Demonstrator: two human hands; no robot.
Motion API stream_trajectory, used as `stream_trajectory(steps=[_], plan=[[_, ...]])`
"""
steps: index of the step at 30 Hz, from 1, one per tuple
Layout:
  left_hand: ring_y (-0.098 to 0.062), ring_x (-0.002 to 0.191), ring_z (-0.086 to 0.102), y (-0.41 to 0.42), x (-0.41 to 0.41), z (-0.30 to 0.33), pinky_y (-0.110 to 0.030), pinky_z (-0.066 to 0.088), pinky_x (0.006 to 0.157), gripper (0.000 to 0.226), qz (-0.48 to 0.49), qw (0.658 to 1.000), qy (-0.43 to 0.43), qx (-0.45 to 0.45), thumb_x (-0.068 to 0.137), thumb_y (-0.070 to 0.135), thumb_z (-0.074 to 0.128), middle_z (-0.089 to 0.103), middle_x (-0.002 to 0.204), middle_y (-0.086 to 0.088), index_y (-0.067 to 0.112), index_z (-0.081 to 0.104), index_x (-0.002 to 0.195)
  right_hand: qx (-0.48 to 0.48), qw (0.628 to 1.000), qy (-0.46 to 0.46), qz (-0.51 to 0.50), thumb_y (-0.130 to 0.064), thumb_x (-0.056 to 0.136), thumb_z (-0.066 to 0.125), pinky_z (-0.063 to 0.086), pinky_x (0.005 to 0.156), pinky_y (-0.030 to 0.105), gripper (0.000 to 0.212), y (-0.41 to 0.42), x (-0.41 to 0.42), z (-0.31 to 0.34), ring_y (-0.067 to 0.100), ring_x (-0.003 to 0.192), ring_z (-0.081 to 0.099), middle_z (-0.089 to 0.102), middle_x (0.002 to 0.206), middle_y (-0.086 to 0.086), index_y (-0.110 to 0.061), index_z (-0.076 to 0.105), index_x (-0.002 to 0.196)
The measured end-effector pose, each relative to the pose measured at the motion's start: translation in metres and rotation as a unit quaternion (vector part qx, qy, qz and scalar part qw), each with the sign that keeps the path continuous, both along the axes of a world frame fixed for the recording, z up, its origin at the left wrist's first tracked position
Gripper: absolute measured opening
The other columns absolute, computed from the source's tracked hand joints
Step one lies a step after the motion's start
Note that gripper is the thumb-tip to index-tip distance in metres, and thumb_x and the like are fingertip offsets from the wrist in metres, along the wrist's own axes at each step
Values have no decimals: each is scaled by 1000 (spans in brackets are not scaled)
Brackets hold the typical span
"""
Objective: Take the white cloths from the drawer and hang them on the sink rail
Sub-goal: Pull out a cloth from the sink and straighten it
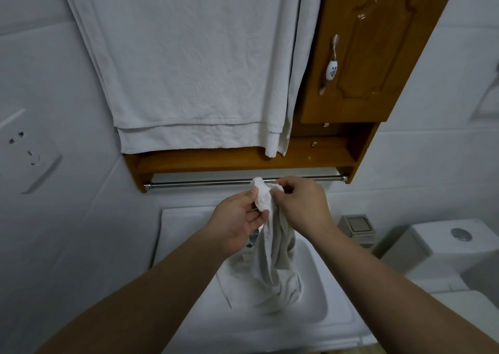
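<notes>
Here we look down our two bare forearms to the white sink, over whose basin a white cloth hangs in loose folds. Our left hand pinches the bunched top of the cloth between thumb and fingers, and our right hand grips the same bunch from the other side. The top of the cloth sits just in front of the metal rail, at its middle. Beyond, the rail is fixed under a wooden cabinet, beside which a large white towel hangs.
</notes>
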State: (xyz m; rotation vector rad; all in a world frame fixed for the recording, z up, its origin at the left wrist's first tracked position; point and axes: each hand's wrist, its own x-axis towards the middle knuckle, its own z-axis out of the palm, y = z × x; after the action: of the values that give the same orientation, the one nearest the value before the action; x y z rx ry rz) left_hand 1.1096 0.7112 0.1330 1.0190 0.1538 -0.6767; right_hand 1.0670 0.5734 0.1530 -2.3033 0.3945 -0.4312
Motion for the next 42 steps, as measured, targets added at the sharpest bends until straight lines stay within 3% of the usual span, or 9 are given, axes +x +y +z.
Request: stream_trajectory(steps=[6,11,14,20,27,30,35,39,42], plan=[[-22,100,71,0,1,4,-28,59,77,33,3,999,-11,-31,102,19,50,72,114,-15,1,58,129,64,997,-34,17,-29,91,68,41,72,8,21,2,-3,-2,-7,88,61,69,94,-20,-27,75,111],[-29,106,69,3,4,3,-36,56,89,37,-13,999,-27,-40,103,20,46,70,116,-20,-3,53,132,76,994,-21,81,-32,77,81,52,84,24,37,2,-6,-8,-1,95,62,69,104,-19,-35,72,113],[-28,107,69,1,2,1,-35,56,89,38,-21,999,-27,-37,103,21,47,70,116,-20,-2,53,132,25,998,-24,62,-30,79,81,52,87,26,37,1,-4,-11,0,95,61,69,106,-15,-32,73,115],[-28,105,70,3,7,0,-36,57,86,37,-27,998,-29,-40,102,23,48,70,115,-19,0,54,131,108,989,-10,100,-12,84,73,56,91,30,35,-8,-2,-9,-1,97,67,74,108,-16,-29,75,115],[-27,104,70,-2,10,0,-34,58,83,37,-39,998,-42,-35,105,22,42,71,113,-18,-1,54,130,-36,994,-24,99,-20,82,76,51,89,26,41,-6,0,-12,6,96,62,70,112,-9,-25,71,122],[-28,107,69,-3,9,-2,-36,56,88,36,-46,997,-48,-32,105,22,43,71,115,-18,-1,53,131,-55,994,-46,83,-27,86,73,49,84,21,28,-9,3,-12,5,92,64,74,105,-10,-27,75,114],[-29,108,69,-4,14,-2,-39,58,87,35,-45,997,-48,-37,103,22,45,70,117,-17,2,52,132,181,982,-39,41,-24,93,67,58,84,36,16,-18,7,-9,9,83,71,77,85,-8,-34,78,89],[-28,108,68,-8,16,0,-39,56,91,32,-65,995,-80,8,102,23,48,71,116,-14,4,58,126,350,935,-40,32,-14,95,64,60,86,47,16,-17,8,-9,32,88,73,77,87,11,-11,79,88],[-29,107,68,-11,15,1,-41,56,91,28,-74,989,-123,39,102,20,50,72,112,-14,4,63,121,426,903,-40,27,-11,93,66,60,88,47,15,-18,10,-10,37,91,73,76,91,18,-1,77,93]])
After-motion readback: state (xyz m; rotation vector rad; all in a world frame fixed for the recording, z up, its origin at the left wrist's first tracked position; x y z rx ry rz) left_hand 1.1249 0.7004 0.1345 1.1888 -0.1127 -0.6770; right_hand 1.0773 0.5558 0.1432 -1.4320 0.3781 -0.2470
